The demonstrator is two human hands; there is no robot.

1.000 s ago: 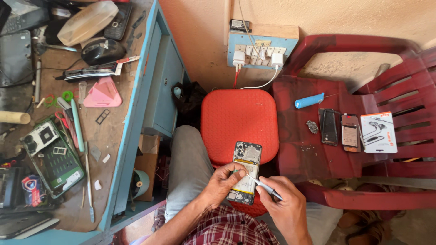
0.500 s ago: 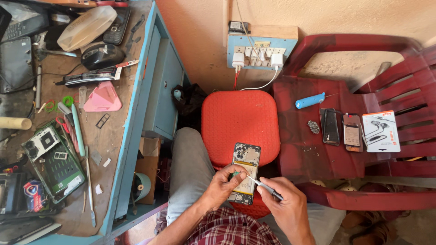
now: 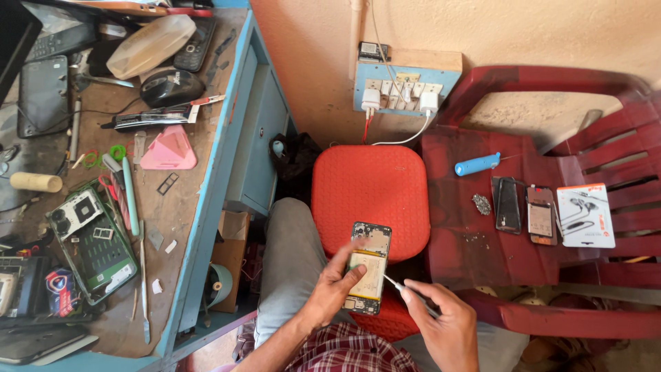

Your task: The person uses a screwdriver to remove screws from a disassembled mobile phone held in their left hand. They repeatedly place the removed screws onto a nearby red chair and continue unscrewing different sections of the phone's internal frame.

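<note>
Head view: both forearms cut off at near edge.
Left hand [image 3: 337, 286]: grip holding opened phone [image 3: 368, 267], partly hiding it.
Right hand [image 3: 447, 327]: grip holding thin screwdriver [image 3: 403, 289], handle hidden.

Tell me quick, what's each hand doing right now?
Left hand: closed around the opened phone, thumb across it.
Right hand: closed on a thin white-tipped tool, its tip at the phone's lower edge.

Orange-red stool [image 3: 372, 189], dark red chair [image 3: 551, 138], blue-edged bench [image 3: 206, 207].
</note>
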